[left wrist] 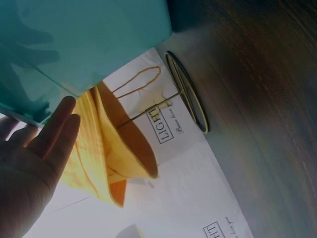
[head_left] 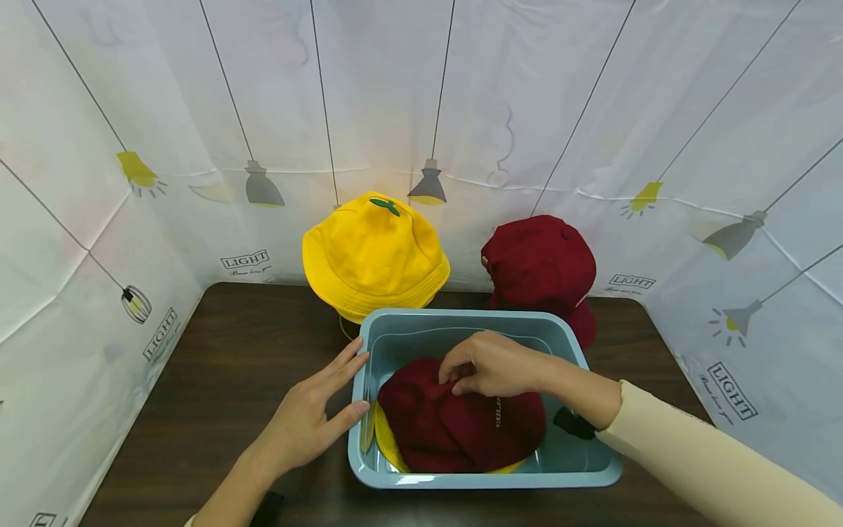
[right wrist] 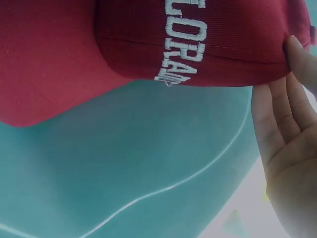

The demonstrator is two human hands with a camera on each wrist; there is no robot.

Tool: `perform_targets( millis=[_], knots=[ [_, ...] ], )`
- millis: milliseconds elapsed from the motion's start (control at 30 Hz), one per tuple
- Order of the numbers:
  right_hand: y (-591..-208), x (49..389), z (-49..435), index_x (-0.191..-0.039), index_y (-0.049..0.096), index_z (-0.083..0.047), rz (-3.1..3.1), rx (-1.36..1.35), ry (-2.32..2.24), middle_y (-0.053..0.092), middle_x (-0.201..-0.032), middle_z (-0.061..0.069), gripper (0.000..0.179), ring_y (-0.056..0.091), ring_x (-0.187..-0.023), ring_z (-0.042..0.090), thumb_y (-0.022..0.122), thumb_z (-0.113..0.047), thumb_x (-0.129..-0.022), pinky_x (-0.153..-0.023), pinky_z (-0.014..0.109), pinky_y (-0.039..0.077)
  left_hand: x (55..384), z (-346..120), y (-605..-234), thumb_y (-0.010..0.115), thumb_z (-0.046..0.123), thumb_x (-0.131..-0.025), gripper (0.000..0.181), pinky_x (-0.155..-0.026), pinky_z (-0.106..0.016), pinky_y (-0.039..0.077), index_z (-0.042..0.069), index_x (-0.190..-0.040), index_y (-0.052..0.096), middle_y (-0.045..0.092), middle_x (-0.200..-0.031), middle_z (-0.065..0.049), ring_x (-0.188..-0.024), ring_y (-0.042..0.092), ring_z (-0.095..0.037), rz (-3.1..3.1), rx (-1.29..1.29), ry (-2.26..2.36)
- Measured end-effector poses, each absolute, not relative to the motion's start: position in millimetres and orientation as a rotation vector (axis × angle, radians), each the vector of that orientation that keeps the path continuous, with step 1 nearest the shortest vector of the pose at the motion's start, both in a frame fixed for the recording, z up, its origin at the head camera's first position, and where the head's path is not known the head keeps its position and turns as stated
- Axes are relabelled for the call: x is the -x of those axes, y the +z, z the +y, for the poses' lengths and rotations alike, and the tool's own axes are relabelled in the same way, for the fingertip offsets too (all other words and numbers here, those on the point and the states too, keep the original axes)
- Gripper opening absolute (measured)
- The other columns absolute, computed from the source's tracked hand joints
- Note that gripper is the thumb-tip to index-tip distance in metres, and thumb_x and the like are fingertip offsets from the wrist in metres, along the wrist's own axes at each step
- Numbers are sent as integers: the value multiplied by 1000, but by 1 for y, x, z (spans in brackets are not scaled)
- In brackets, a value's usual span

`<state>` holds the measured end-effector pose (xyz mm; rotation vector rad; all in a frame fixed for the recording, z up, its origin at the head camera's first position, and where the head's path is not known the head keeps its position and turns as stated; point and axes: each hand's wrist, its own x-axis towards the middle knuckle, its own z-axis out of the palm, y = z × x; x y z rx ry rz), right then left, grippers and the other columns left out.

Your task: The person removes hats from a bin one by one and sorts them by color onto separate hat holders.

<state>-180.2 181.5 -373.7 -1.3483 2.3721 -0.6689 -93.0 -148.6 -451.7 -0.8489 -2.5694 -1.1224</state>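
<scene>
A dark red baseball cap (head_left: 461, 428) with white embroidered letters lies in a light blue plastic bin (head_left: 487, 480), on top of something yellow (head_left: 390, 443) that shows at its edges. My right hand (head_left: 490, 364) reaches in over the bin and pinches the cap's crown between thumb and fingers. The right wrist view shows the cap's lettered front (right wrist: 218, 44) with the thumb on the fabric and fingers beneath it. My left hand (head_left: 316, 410) has its fingers extended, the fingertips at the bin's left rim; in the left wrist view they are beside the bin wall (left wrist: 114, 44).
Behind the bin, a yellow bucket hat (head_left: 375, 256) with a green sprout hangs on a wire stand (left wrist: 185, 91). Right of it is another dark red cap (head_left: 543, 263). The dark wooden table (head_left: 217, 380) meets a white curtain (head_left: 395, 88) printed with lamps.
</scene>
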Motion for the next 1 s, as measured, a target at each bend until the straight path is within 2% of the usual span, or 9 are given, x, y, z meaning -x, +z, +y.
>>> perform_targets(
  millis=[267, 1000],
  knots=[
    [-362, 178, 190, -107, 81, -17, 2402, 1321, -706, 75, -96, -12, 22, 65, -84, 3, 81, -2, -90, -80, 25, 60, 92, -148, -451, 69, 30, -101, 66, -110, -56, 47, 13, -160, 45, 31, -171, 2, -148, 45, -26, -2576, 841, -1117],
    [-341, 174, 203, -106, 81, -18, 2452, 1363, -754, 74, -94, -14, 22, 63, -81, 3, 83, -4, -89, -74, 25, 59, 93, -148, -450, 70, 29, -101, 66, -110, -55, 46, 12, -160, 45, 32, -170, 1, -148, 45, -27, -2576, 854, -1113]
  ],
)
